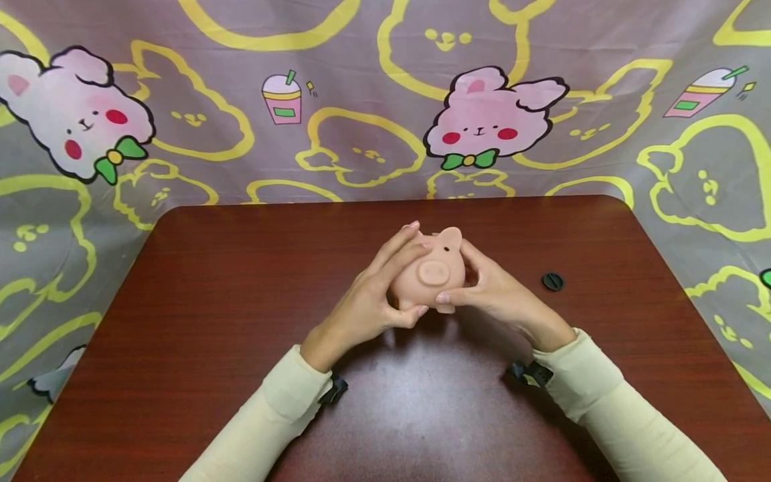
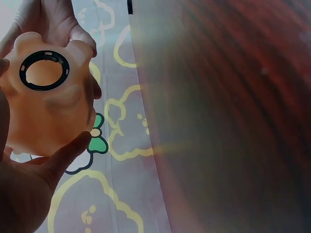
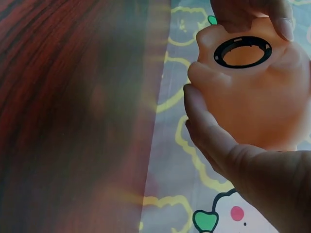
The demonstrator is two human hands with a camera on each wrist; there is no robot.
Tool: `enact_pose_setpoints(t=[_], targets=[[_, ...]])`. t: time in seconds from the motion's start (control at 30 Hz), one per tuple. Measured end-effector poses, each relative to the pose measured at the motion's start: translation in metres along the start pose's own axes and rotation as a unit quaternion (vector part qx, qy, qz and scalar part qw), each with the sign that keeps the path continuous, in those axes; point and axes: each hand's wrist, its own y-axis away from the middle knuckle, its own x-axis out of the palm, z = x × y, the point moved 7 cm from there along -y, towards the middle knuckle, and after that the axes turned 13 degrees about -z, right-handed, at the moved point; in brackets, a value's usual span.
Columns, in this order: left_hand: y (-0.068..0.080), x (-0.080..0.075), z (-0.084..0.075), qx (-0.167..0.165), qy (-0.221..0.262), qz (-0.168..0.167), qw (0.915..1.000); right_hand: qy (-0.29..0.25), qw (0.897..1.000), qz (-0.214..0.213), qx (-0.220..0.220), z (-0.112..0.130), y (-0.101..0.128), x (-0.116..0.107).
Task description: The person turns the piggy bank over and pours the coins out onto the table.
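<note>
Both hands hold a pink piggy bank [image 1: 415, 284] above the table, its snout toward the head camera. My left hand [image 1: 370, 291] grips its left side, fingers over the top and thumb underneath. On the other side my right hand [image 1: 500, 288] grips it, thumb near a front foot and fingers behind the ear. Both wrist views show the belly of the piggy bank [image 2: 53, 116], where a black ring [image 3: 218, 57] surrounds an open round hole. A black round plug [image 1: 552, 281] with a bar across it lies on the table, right of the right hand.
The dark red-brown wooden table [image 1: 211, 301] has rounded far corners. Behind and beside it hangs a grey-pink cloth [image 1: 361, 80] printed with yellow outlines and cartoon rabbits. Dark straps [image 1: 530, 373] sit at the wrists.
</note>
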Motion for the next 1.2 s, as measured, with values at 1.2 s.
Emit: enact_pose_setpoints(t=[1.2], targets=[[-0.003, 0.000, 0.017, -0.181, 0.193, 0.007, 0.9644, 0.134, 0.976, -0.042, -0.168, 0.015, 0.012, 0.003]])
